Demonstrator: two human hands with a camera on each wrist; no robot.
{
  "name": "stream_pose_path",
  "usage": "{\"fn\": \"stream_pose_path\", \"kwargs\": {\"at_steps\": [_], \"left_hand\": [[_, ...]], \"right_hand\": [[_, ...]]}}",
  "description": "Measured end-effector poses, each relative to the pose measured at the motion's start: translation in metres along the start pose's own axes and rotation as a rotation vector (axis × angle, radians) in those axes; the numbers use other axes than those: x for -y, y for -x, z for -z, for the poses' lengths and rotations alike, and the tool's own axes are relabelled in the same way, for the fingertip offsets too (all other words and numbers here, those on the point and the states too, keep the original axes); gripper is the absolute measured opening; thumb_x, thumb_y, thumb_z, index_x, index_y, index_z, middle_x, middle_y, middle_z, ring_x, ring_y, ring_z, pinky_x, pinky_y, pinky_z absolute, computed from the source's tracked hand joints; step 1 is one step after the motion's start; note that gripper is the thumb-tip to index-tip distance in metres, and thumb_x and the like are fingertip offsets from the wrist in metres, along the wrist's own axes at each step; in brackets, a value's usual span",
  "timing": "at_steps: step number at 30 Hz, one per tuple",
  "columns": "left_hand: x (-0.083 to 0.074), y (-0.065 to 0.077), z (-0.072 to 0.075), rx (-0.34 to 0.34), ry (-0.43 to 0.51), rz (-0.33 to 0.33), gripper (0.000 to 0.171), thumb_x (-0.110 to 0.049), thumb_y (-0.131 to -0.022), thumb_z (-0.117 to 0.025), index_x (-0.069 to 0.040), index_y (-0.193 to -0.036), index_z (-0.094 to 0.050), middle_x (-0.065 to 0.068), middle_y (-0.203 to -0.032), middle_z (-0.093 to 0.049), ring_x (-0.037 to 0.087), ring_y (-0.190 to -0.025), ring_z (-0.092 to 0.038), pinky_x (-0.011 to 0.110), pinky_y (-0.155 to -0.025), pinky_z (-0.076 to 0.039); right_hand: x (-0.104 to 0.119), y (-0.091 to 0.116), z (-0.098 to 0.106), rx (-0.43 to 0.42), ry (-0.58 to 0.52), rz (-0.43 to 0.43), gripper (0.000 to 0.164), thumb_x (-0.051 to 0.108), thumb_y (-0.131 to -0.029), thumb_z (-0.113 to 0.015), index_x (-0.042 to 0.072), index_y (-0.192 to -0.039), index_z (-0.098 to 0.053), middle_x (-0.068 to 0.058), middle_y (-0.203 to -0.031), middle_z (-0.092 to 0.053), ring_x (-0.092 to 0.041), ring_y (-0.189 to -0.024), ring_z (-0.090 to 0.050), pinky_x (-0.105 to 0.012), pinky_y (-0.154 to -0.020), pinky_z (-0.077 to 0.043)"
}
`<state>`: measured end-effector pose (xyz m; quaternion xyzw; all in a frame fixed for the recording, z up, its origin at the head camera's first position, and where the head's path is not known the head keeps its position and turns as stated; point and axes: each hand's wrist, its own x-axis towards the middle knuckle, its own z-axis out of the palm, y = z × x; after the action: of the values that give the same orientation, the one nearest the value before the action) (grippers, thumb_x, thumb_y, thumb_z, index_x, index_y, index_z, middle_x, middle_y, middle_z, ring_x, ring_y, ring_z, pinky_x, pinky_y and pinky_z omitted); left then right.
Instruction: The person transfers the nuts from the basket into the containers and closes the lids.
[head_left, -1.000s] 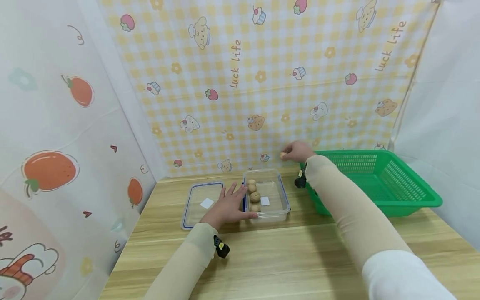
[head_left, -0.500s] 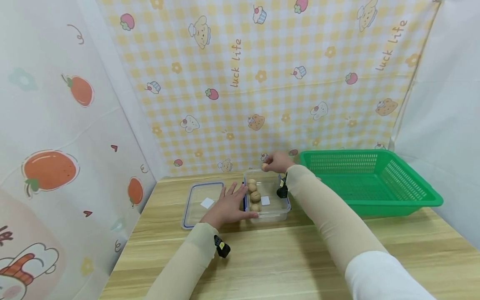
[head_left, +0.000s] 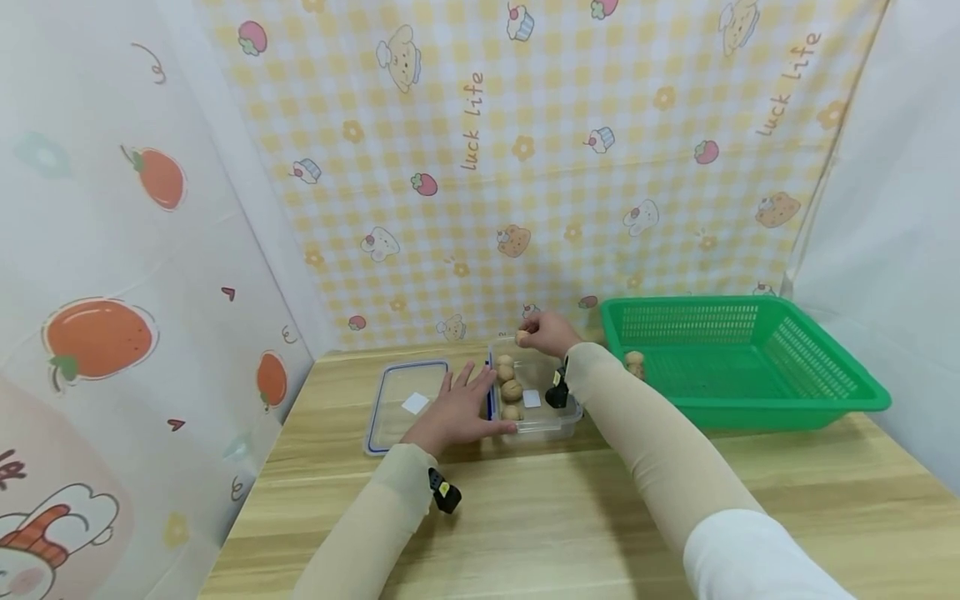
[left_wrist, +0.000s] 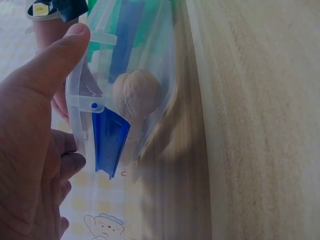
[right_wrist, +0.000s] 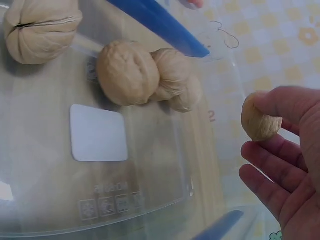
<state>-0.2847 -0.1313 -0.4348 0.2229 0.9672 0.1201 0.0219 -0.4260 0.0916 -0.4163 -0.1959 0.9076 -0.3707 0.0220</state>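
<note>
My right hand (head_left: 552,335) pinches a walnut (right_wrist: 259,120) between thumb and fingers, above the far end of a clear plastic box (head_left: 546,428). Inside the box several walnuts (head_left: 512,391) line up along the left wall, and a white square (right_wrist: 98,133) shows on its bottom. My left hand (head_left: 456,414) rests against the box's left side, fingers spread. In the left wrist view, its thumb lies at the rim near a blue latch (left_wrist: 110,142), and a walnut (left_wrist: 137,94) shows through the clear wall.
A green basket (head_left: 757,407) stands at the right, with a few walnuts (head_left: 635,360) near its left wall, partly hidden by my right arm. The blue-edged clear lid (head_left: 378,408) lies left of the box. A patterned cloth (head_left: 517,183) hangs behind the table.
My right hand has moved left from beside the basket to over the box's far end, carrying the walnut. The left hand stays at the box.
</note>
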Motion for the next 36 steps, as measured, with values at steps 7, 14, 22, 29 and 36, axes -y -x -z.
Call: {"fn": "stream_pose_path", "kwargs": {"at_steps": [7,14,22,29,36], "left_hand": [[0.002,-0.001,0.000,0.005,-0.016,-0.006,0.111,-0.083,-0.082,-0.053,-0.013,-0.162,-0.023,0.004,-0.167,-0.021,0.031,-0.156,-0.003,0.059,-0.122,-0.002],[0.002,-0.001,-0.001,0.004,0.001,-0.002,0.109,-0.079,-0.084,-0.056,-0.014,-0.163,-0.022,0.005,-0.167,-0.021,0.028,-0.156,-0.001,0.059,-0.122,-0.001],[0.000,0.001,0.002,0.009,0.014,-0.003,0.109,-0.081,-0.084,-0.055,-0.014,-0.163,-0.022,0.004,-0.168,-0.021,0.027,-0.156,0.001,0.057,-0.123,0.001],[-0.002,0.002,0.002,0.005,0.033,-0.010,0.106,-0.077,-0.085,-0.057,-0.013,-0.162,-0.023,0.005,-0.167,-0.022,0.029,-0.156,-0.002,0.059,-0.122,-0.001],[-0.001,0.001,0.002,0.007,0.023,-0.003,0.107,-0.078,-0.085,-0.057,-0.013,-0.163,-0.023,0.005,-0.167,-0.022,0.030,-0.156,-0.003,0.057,-0.123,0.001]], "right_hand": [[-0.004,0.001,-0.012,0.002,0.003,0.018,0.030,0.013,-0.084,-0.074,0.001,-0.112,-0.076,-0.012,-0.104,-0.074,-0.027,-0.094,-0.068,-0.043,-0.082,-0.058],[0.000,0.001,-0.026,0.012,0.106,-0.067,0.030,0.007,-0.081,-0.075,0.000,-0.110,-0.075,-0.014,-0.109,-0.073,-0.028,-0.096,-0.069,-0.044,-0.082,-0.058],[-0.008,-0.011,-0.034,0.020,0.135,-0.148,0.022,0.009,-0.078,-0.080,0.004,-0.099,-0.076,-0.009,-0.099,-0.073,-0.024,-0.088,-0.067,-0.041,-0.080,-0.058],[-0.011,-0.011,-0.038,0.027,0.160,-0.147,0.014,0.008,-0.079,-0.080,0.006,-0.092,-0.077,-0.007,-0.091,-0.074,-0.021,-0.080,-0.066,-0.039,-0.075,-0.057],[-0.010,-0.012,-0.040,0.019,0.146,-0.145,0.016,0.008,-0.077,-0.082,0.006,-0.092,-0.078,-0.008,-0.093,-0.074,-0.022,-0.080,-0.066,-0.041,-0.075,-0.058]]}}
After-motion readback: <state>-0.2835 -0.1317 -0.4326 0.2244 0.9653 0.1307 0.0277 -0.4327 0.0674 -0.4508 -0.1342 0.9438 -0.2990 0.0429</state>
